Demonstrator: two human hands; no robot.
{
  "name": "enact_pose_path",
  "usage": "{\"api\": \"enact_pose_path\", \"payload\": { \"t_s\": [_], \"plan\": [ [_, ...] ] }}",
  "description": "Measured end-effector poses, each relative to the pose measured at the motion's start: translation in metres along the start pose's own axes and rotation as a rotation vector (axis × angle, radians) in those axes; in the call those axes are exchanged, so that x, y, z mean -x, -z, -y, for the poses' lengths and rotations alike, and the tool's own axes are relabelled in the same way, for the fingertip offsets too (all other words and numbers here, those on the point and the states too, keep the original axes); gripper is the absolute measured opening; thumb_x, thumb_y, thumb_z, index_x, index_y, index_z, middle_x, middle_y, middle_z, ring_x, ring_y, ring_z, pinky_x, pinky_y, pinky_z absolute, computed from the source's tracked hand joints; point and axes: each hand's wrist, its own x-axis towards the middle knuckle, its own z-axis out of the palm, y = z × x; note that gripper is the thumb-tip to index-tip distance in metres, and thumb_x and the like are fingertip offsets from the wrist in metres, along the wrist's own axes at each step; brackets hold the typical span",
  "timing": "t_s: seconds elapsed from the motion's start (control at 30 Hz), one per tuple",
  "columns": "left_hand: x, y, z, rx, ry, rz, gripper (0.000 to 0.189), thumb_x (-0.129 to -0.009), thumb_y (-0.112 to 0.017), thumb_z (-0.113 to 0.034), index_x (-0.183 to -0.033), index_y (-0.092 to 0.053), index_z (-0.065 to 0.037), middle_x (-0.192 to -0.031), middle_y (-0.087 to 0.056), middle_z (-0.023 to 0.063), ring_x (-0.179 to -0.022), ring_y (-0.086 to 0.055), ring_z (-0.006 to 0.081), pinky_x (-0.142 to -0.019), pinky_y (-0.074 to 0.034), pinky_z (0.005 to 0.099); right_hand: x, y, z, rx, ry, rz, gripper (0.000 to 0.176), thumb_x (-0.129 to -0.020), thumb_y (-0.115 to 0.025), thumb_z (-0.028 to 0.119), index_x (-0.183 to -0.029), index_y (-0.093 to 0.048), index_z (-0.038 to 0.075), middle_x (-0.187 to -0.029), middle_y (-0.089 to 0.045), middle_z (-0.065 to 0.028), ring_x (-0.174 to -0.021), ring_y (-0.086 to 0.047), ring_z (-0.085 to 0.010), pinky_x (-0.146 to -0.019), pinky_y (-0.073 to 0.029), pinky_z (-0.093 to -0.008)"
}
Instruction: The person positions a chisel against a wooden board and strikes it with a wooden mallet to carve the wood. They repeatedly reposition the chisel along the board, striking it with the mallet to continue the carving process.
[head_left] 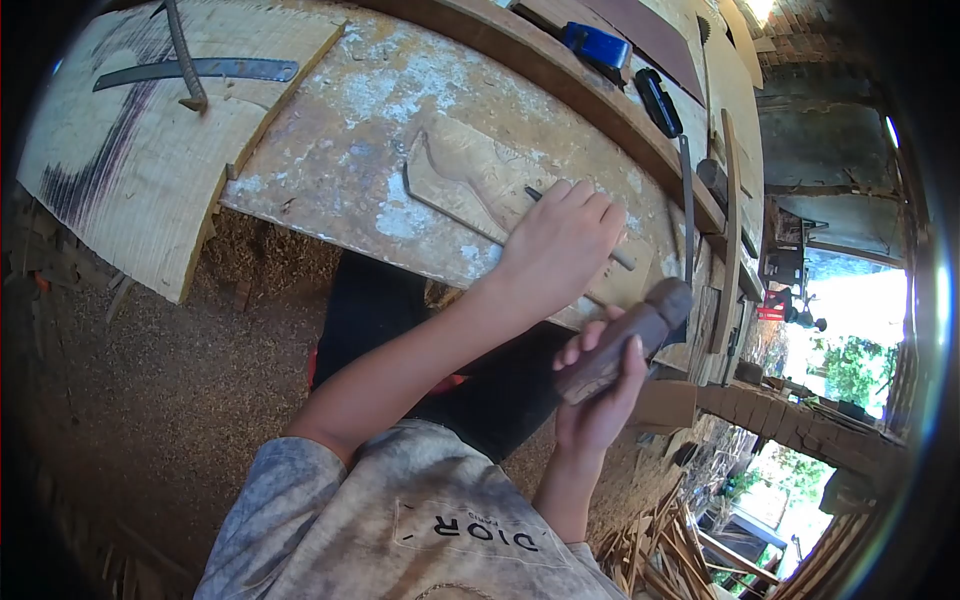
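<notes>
On the worktable lies a thin wooden board [465, 190] with a curved, carved outline. My left hand [562, 240] rests on it, fingers closed round a slim chisel [622, 258]. One dark end of the chisel pokes out above the knuckles and the other end shows below them. Near the table's front edge, my right hand [600, 385] grips a dark brown wooden mallet [625, 345], held tilted just beside the chisel and apart from it. Part of the mallet's grip is hidden by my fingers.
A pale plank [120, 150] at the left carries a flat saw blade [230, 68] and a bent metal rod [182, 55]. A long wooden rail [560, 80] runs along the back, near a blue tool [597, 48] and a black-handled saw [657, 102]. Shavings cover the floor [230, 370].
</notes>
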Motion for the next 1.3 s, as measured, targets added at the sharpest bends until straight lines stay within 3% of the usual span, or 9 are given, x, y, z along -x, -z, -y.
{"api": "enact_pose_path", "payload": {
  "t_s": [0.2,0.37,0.43,0.6,0.73,0.87,1.0,1.23,1.3],
  "plan": [
    [-0.003,0.000,-0.002,0.000,-0.020,-0.038,0.021,-0.097,-0.068,-0.020,-0.108,-0.067,-0.001,-0.116,-0.067,0.0140,-0.118,-0.062,0.0296,-0.104,-0.047,0.0428,-0.004,0.008,0.004,-0.150,0.175,-0.052,0.048,-0.113,-0.044,0.039,-0.141,-0.045,0.001,-0.097,-0.056,-0.0109,-0.084,-0.059,-0.0211,-0.076,-0.053,-0.0380],
    [0.000,-0.007,0.002,-0.083,-0.046,-0.045,0.030,-0.099,-0.066,-0.019,-0.121,-0.066,0.002,-0.127,-0.067,0.0173,-0.137,-0.057,0.0318,-0.118,-0.042,0.0433,0.000,0.003,-0.008,-0.017,-0.069,-0.018,0.046,-0.112,-0.046,0.040,-0.137,-0.047,0.001,-0.091,-0.057,-0.0088,-0.079,-0.062,-0.0205,-0.071,-0.054,-0.0359],
    [-0.001,-0.006,0.002,-0.094,-0.052,-0.038,0.029,-0.099,-0.066,-0.019,-0.120,-0.067,0.002,-0.127,-0.068,0.0173,-0.137,-0.057,0.0318,-0.117,-0.043,0.0434,0.005,0.006,-0.009,0.026,-0.218,0.088,0.045,-0.112,-0.046,0.039,-0.136,-0.047,0.002,-0.090,-0.057,-0.0087,-0.078,-0.062,-0.0204,-0.071,-0.055,-0.0357],
    [0.000,-0.005,0.002,-0.122,-0.056,-0.027,0.027,-0.098,-0.066,-0.017,-0.118,-0.069,0.002,-0.125,-0.070,0.0174,-0.135,-0.059,0.0325,-0.117,-0.043,0.0439,-0.006,-0.012,-0.004,-0.094,0.115,-0.236,0.048,-0.112,-0.046,0.045,-0.134,-0.051,0.002,-0.089,-0.056,-0.0071,-0.070,-0.058,-0.0172,-0.059,-0.050,-0.0313],
    [-0.001,-0.005,0.003,-0.092,-0.052,-0.010,0.027,-0.097,-0.066,-0.015,-0.117,-0.069,0.003,-0.124,-0.071,0.0174,-0.134,-0.060,0.0326,-0.117,-0.043,0.0445,-0.007,0.014,0.009,0.027,-0.254,0.100,0.048,-0.112,-0.047,0.041,-0.138,-0.047,0.001,-0.089,-0.056,-0.0078,-0.073,-0.059,-0.0183,-0.065,-0.053,-0.0344],
    [0.000,-0.003,0.002,-0.146,-0.053,0.016,0.029,-0.097,-0.066,-0.015,-0.118,-0.069,0.004,-0.126,-0.070,0.0180,-0.134,-0.060,0.0324,-0.117,-0.043,0.0450,-0.011,0.006,0.005,-0.044,-0.048,-0.074,0.049,-0.112,-0.048,0.043,-0.137,-0.048,0.001,-0.088,-0.056,-0.0068,-0.073,-0.059,-0.0178,-0.065,-0.053,-0.0344],
    [-0.001,-0.008,0.002,-0.149,-0.062,-0.027,0.030,-0.096,-0.066,-0.015,-0.119,-0.069,0.004,-0.129,-0.070,0.0189,-0.134,-0.060,0.0323,-0.118,-0.042,0.0447,-0.007,0.000,0.010,0.120,-0.273,0.028,0.052,-0.109,-0.052,0.049,-0.133,-0.051,0.002,-0.085,-0.052,-0.0022,-0.071,-0.055,-0.0138,-0.060,-0.048,-0.0295],
    [0.000,-0.005,0.003,-0.155,-0.054,-0.013,0.032,-0.094,-0.066,-0.014,-0.121,-0.068,0.005,-0.129,-0.070,0.0190,-0.134,-0.060,0.0321,-0.118,-0.042,0.0446,-0.018,-0.010,0.002,-0.201,0.150,-0.307,0.048,-0.108,-0.057,0.040,-0.136,-0.050,0.002,-0.093,-0.054,-0.0049,-0.081,-0.056,-0.0153,-0.069,-0.049,-0.0304],
    [-0.002,-0.005,0.002,-0.143,-0.059,-0.010,0.033,-0.093,-0.067,-0.013,-0.121,-0.068,0.005,-0.129,-0.070,0.0191,-0.134,-0.060,0.0320,-0.118,-0.042,0.0445,-0.015,0.003,0.006,-0.006,-0.078,-0.053,0.047,-0.108,-0.058,0.034,-0.139,-0.047,0.001,-0.094,-0.056,-0.0061,-0.078,-0.058,-0.0167,-0.068,-0.052,-0.0319]
  ]
}}
